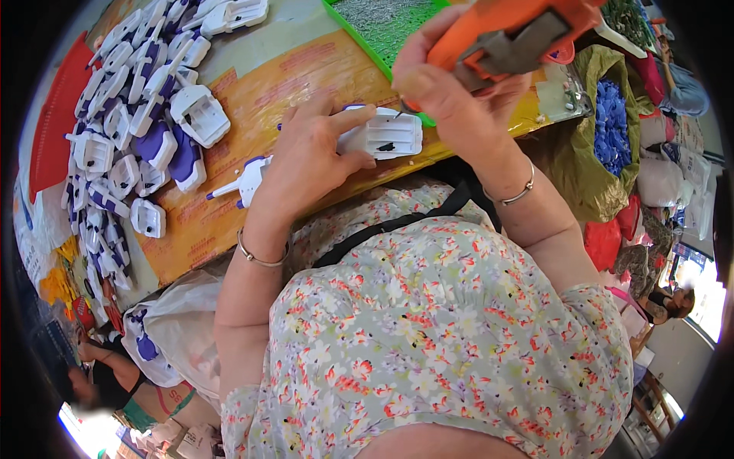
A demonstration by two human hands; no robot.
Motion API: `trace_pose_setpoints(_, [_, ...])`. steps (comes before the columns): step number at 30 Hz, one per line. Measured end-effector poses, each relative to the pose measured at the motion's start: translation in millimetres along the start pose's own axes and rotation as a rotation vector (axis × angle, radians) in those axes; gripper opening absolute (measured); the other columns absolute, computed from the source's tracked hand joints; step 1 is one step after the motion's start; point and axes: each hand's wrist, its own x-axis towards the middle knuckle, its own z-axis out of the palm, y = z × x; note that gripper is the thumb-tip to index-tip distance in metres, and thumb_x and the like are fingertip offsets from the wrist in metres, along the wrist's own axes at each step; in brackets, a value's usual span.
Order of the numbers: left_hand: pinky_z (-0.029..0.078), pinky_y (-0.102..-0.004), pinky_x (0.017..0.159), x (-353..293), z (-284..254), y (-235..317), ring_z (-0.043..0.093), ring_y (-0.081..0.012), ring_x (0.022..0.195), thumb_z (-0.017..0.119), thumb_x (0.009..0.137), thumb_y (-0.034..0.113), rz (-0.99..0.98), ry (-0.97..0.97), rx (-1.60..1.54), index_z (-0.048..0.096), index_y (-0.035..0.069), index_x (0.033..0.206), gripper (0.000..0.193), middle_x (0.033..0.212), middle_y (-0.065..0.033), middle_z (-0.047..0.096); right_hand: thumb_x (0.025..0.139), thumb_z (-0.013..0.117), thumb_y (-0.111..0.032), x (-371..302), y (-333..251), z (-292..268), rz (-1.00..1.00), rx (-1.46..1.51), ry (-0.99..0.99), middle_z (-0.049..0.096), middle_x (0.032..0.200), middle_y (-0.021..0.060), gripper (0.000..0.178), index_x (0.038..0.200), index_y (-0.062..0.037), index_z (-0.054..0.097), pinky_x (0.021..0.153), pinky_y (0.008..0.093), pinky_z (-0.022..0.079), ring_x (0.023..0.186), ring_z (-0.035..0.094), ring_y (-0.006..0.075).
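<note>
Head view: the right hand (462, 92) grips an orange power screwdriver (505, 30); the left hand (313, 145) holds a white plastic casing (396, 136) on the table (256, 88). The casing looks light, stiff and a bit slippery, so best held by its sides

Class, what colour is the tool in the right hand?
The tool is orange and grey, best seen in head view.

Plastic parts (138, 107) on table (183, 249) at left, metal pieces (382, 19) in tray (353, 40) behind, sack (582, 176) right
</note>
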Motion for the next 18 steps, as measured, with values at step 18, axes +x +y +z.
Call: trace_pose_setpoints(18, [0.043,-0.0438,0.089,-0.5,4.4,-2.1,0.056,-0.0341,0.100,0.080,0.066,0.015,0.038,0.029,0.030,0.071,0.010,0.116,0.052,0.095,-0.0144,0.057,0.079,0.079,-0.002,21.3,51.8,3.4,-0.465,-0.144,-0.356,0.061,0.081,-0.0027,0.031,0.103,-0.0026,0.059,0.062,0.0219,0.050,0.069,0.059,0.0044])
